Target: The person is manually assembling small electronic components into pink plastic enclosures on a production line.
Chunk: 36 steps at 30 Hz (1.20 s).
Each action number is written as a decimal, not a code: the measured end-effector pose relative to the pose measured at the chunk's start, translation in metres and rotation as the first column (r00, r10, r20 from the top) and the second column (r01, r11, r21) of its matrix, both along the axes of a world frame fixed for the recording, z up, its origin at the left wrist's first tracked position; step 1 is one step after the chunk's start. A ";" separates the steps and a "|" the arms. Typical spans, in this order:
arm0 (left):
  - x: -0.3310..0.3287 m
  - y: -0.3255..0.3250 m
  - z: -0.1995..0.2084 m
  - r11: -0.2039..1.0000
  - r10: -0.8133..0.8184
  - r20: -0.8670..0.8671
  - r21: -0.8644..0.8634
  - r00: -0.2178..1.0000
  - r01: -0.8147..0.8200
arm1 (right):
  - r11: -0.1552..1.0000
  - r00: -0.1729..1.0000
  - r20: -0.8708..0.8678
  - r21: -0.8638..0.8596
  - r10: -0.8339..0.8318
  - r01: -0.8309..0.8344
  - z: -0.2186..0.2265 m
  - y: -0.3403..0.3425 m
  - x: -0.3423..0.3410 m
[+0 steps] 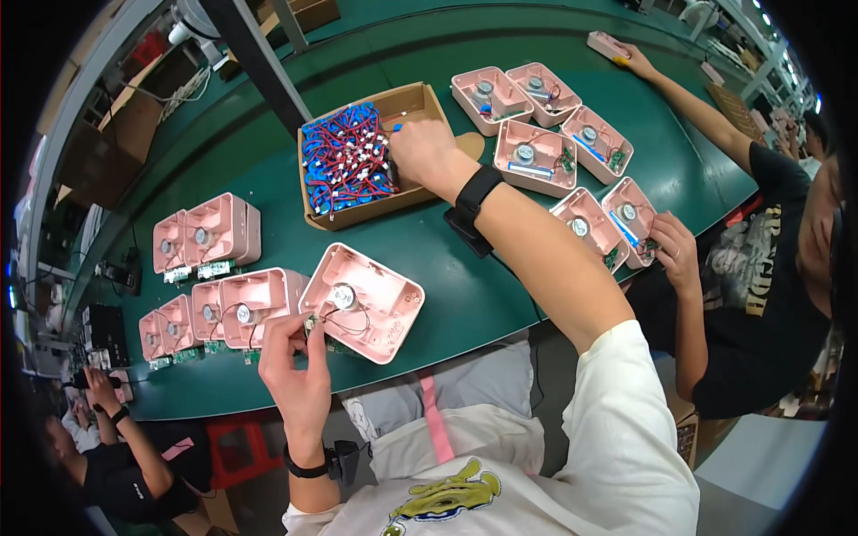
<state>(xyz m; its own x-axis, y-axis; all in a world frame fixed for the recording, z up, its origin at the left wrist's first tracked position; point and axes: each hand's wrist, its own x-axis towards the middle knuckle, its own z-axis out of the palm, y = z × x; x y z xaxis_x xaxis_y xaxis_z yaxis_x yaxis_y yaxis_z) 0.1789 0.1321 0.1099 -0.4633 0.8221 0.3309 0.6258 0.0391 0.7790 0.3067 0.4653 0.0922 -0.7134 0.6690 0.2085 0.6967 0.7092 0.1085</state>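
Red stool below green table; dark metal post beyond; pale cable bundle upper left.

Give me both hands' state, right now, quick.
Left hand: closed, pinching a small green circuit board.
Right hand: fingers curled at the open brown cardboard box; whether it holds anything cannot be told.

Bright; soft sheen on green tabletop; edges bowed.
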 end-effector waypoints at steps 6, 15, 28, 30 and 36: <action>0.000 0.001 0.001 1.000 0.008 0.010 0.027 1.000 -0.009 | 0.948 0.995 -0.078 -0.317 -0.059 0.032 0.018 -0.013 0.007; 0.000 0.001 -0.002 1.000 0.025 0.031 0.002 0.999 -0.025 | 0.712 0.697 -0.639 -0.650 -0.325 -0.264 0.011 -0.002 0.015; 0.005 0.000 0.004 0.999 0.023 0.066 -0.028 0.998 -0.021 | 0.532 0.064 -0.906 -0.301 -0.417 -0.792 0.055 -0.058 0.057; 0.007 -0.002 0.003 0.999 0.033 0.061 -0.013 0.998 -0.032 | 0.534 0.017 -0.915 -0.250 -0.402 -0.808 0.064 -0.067 0.058; 0.002 -0.001 -0.006 0.997 0.066 0.094 0.029 0.993 -0.069 | 0.456 0.174 -0.943 -0.292 -0.285 -0.841 0.100 -0.085 0.073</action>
<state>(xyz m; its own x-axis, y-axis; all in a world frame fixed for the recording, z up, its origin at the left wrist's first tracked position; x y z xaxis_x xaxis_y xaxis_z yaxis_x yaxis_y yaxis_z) 0.1804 0.1315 0.1037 -0.5471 0.7777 0.3096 0.5474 0.0525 0.8353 0.3802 0.3801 0.1920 -0.5795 0.6837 0.4436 -0.4195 0.2164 -0.8816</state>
